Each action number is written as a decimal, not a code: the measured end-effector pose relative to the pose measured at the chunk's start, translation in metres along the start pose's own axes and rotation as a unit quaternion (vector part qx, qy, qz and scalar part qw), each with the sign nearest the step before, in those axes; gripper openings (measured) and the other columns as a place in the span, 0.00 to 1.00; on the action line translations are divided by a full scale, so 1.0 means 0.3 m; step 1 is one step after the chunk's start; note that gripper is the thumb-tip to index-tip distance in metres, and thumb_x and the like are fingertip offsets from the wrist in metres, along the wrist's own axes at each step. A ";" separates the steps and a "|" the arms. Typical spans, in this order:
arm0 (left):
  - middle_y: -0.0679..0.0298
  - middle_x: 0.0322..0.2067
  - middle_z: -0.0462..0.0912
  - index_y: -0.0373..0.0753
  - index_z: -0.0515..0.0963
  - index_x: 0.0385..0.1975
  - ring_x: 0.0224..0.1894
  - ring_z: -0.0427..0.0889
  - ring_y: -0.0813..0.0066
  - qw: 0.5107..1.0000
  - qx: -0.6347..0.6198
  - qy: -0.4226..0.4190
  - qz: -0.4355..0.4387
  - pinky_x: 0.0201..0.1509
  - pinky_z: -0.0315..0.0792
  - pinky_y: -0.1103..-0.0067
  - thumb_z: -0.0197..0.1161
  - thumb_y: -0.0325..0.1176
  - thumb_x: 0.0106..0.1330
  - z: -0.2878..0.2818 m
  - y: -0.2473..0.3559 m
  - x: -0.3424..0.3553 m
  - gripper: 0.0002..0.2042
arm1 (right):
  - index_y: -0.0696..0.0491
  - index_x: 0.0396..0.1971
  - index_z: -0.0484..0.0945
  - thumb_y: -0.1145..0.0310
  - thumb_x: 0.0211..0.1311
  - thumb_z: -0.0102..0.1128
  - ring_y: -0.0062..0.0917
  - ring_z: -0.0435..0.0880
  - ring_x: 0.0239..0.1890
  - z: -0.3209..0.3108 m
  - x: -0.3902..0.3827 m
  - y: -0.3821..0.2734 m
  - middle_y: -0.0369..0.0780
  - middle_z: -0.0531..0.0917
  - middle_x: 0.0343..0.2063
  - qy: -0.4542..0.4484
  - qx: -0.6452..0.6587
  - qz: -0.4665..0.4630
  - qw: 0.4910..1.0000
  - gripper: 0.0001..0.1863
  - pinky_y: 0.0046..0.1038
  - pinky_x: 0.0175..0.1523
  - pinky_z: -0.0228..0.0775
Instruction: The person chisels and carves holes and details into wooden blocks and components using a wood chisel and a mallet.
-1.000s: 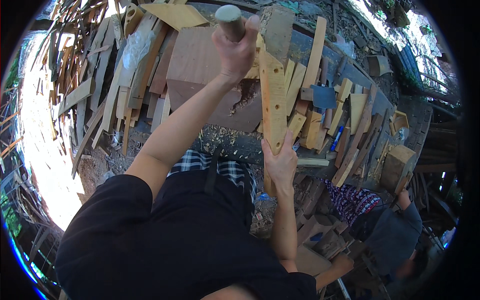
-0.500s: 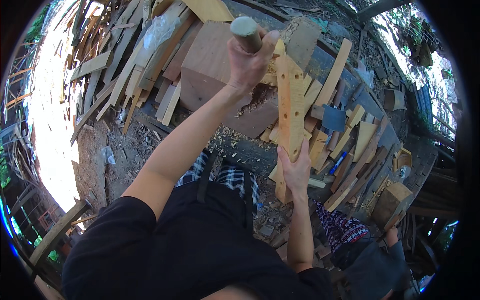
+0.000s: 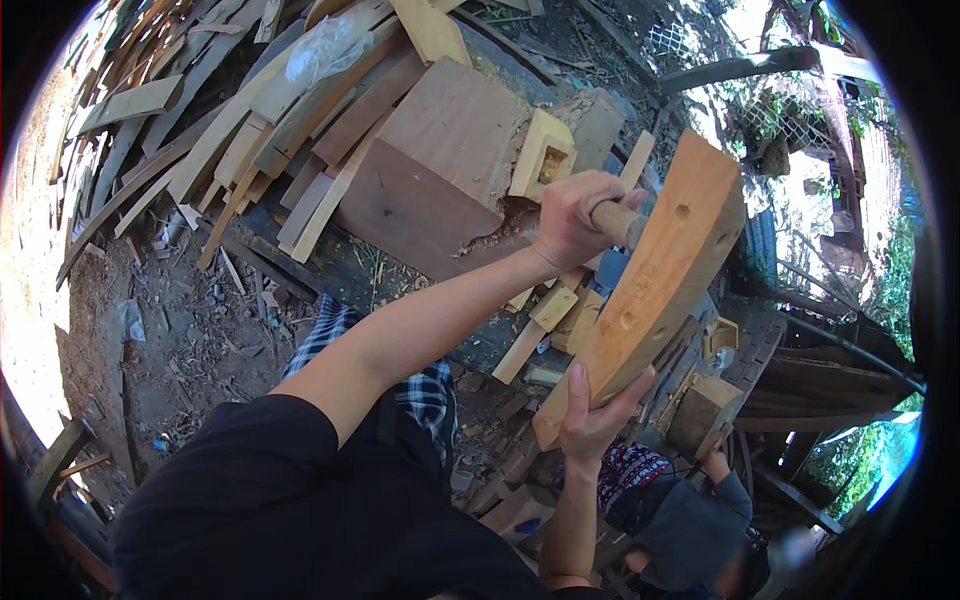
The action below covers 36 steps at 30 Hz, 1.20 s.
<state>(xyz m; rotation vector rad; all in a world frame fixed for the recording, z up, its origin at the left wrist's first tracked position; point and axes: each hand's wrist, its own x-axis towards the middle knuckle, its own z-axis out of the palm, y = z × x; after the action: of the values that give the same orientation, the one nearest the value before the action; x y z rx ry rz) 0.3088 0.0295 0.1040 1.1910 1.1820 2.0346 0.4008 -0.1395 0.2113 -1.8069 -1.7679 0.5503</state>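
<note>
My left hand [image 3: 580, 215] is closed round a thick round wooden handle [image 3: 621, 222]; the tool's other end is hidden. The handle's blunt end is against or just in front of a long, thick piece of wood [image 3: 655, 270] with several round holes in it. My right hand [image 3: 598, 420] grips that piece near its lower end, thumb on the near face and fingers round the far side. It is raised and tilted, leaning up to the right. Behind my left hand, a pale yellow wooden block with a square recess [image 3: 543, 155] rests by the large brown block [image 3: 440, 130].
Wood offcuts [image 3: 560, 315] lie on the bench past my hands. Planks [image 3: 290, 120] with a clear plastic bag [image 3: 325, 50] pile up at the left. At the lower right another person [image 3: 680, 520] has a hand by a squared wood block [image 3: 705, 415].
The holed wood has been lifted off the bench and tilted right, with my right hand still on it. My left hand has moved right and down with the handle. The view has shifted right.
</note>
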 end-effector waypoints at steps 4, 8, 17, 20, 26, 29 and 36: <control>0.63 0.15 0.72 0.40 0.71 0.15 0.19 0.73 0.63 0.999 0.014 -0.009 0.035 0.22 0.65 0.72 0.71 0.38 0.55 -0.003 0.005 -0.039 0.16 | 0.64 0.61 0.50 0.72 0.53 0.60 0.38 0.77 0.45 0.046 -0.088 0.027 0.54 0.72 0.47 0.097 0.076 -0.063 0.990 0.38 0.35 0.49 0.70; 0.63 0.15 0.71 0.39 0.75 0.18 0.18 0.71 0.65 0.997 0.034 -0.038 0.056 0.22 0.63 0.75 0.73 0.32 0.52 -0.023 -0.002 -0.044 0.11 | 0.62 0.65 0.45 0.70 0.54 0.58 0.38 0.76 0.44 0.153 -0.145 0.116 0.52 0.71 0.45 0.130 0.082 -0.013 0.988 0.41 0.36 0.51 0.70; 0.67 0.25 0.70 0.44 0.76 0.21 0.24 0.71 0.66 0.924 0.035 -0.351 0.145 0.27 0.66 0.74 0.72 0.38 0.51 -0.264 -0.012 -0.110 0.10 | 0.69 0.66 0.38 0.69 0.59 0.58 0.38 0.63 0.62 0.226 -0.205 0.201 0.53 0.62 0.59 0.116 0.297 0.184 0.930 0.46 0.38 0.67 0.54; 0.66 0.27 0.73 0.43 0.78 0.25 0.27 0.74 0.65 0.889 0.034 -0.431 0.152 0.32 0.70 0.72 0.74 0.38 0.50 -0.304 -0.022 -0.085 0.11 | 0.70 0.65 0.42 0.67 0.58 0.59 0.35 0.67 0.57 0.243 -0.196 0.230 0.51 0.66 0.55 0.092 0.215 0.235 0.943 0.44 0.35 0.63 0.58; 0.68 0.14 0.72 0.37 0.72 0.27 0.15 0.74 0.74 0.978 -0.081 -0.192 -0.015 0.44 0.80 0.64 0.60 0.44 0.68 -0.185 -0.016 0.177 0.16 | 0.71 0.64 0.46 0.67 0.58 0.60 0.35 0.66 0.57 0.250 -0.125 0.249 0.51 0.65 0.56 0.053 0.261 0.287 0.920 0.43 0.32 0.63 0.57; 0.69 0.13 0.70 0.38 0.67 0.28 0.13 0.69 0.80 0.973 -0.143 -0.169 -0.063 0.37 0.82 0.62 0.55 0.42 0.71 -0.139 -0.083 0.296 0.14 | 0.71 0.64 0.47 0.67 0.58 0.61 0.34 0.66 0.57 0.254 -0.090 0.271 0.51 0.65 0.56 0.059 0.226 0.268 0.935 0.42 0.32 0.62 0.58; 0.72 0.09 0.62 0.35 0.72 0.30 0.09 0.59 0.85 0.970 -0.131 -0.081 -0.190 0.14 0.62 0.81 0.57 0.37 0.70 -0.073 -0.090 0.339 0.12 | 0.63 0.54 0.59 0.70 0.55 0.64 0.31 0.77 0.42 0.258 -0.022 0.311 0.47 0.75 0.40 0.101 0.220 0.212 0.947 0.30 0.32 0.48 0.69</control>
<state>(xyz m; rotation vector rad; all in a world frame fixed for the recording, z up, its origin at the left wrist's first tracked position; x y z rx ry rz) 0.2393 0.1101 0.1196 0.9042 0.9431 1.7062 0.4231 -0.1371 0.0921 -1.8358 -1.0147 0.8206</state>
